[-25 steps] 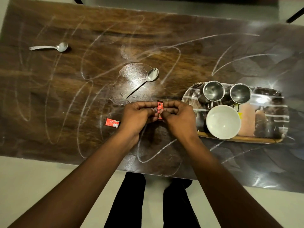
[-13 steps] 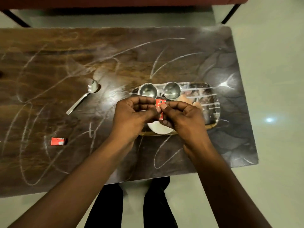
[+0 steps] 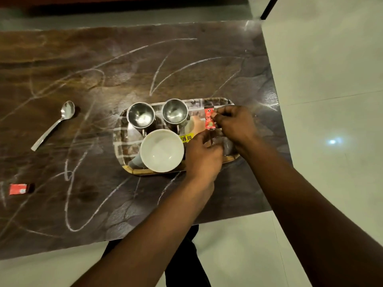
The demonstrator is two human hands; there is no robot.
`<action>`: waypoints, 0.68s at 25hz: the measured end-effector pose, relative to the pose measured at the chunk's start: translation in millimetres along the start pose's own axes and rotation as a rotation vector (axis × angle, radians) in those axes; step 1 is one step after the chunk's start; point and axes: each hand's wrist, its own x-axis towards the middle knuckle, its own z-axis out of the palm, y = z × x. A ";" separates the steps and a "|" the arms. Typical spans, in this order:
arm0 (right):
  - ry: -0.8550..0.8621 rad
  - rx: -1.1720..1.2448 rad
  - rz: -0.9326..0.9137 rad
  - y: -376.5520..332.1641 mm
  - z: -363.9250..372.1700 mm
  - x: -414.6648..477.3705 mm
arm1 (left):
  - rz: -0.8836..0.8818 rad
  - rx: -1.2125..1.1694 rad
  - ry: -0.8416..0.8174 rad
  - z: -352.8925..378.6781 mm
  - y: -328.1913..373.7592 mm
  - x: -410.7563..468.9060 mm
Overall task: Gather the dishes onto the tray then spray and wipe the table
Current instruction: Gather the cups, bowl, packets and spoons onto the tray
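A: Talk me through it, where's the sachet?

B: Red sachet [image 3: 209, 118] is up over the right half of the tray [image 3: 132, 170], standing on end, pinched at its upper edge by my right hand [image 3: 236, 126]. Thumb and forefinger are clamped on it; the other fingers are curled loosely.

A: And the left hand?

B: My left hand [image 3: 204, 157] hangs just below it, over the tray's near right corner, fingers bent downward. I can't tell if it grips anything; a thin dark strip shows between the two hands, too blurred to name.

A: What's on the tray?

B: Two steel cups [image 3: 141, 115] side by side along the far edge, a white bowl [image 3: 162, 150] in front of them, near the front rim. The right half is bare, so that's my landing spot.

A: How do you place it well?

B: I'd lower it flat onto that bare patch, clear of the bowl and the right cup, then let go low so a light packet doesn't flutter off the rim.

A: What's left out on the table?

B: A spoon [image 3: 54, 124] well to the left of the tray and a second red sachet [image 3: 18, 189] near the front left. The table [image 3: 186, 69] is streaked with white scribbles, so I judge gathering isn't finished and spraying and wiping haven't begun.
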 end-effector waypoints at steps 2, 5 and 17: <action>-0.013 -0.081 -0.018 4.0 8.1 17.8 | -0.017 -0.029 0.026 7.5 -2.1 9.8; -0.017 -0.147 -0.035 9.8 17.1 33.5 | 0.014 -0.008 0.052 11.8 -0.7 19.3; 0.129 -0.200 -0.041 10.1 27.4 39.7 | -0.015 -0.047 0.061 11.1 4.6 34.5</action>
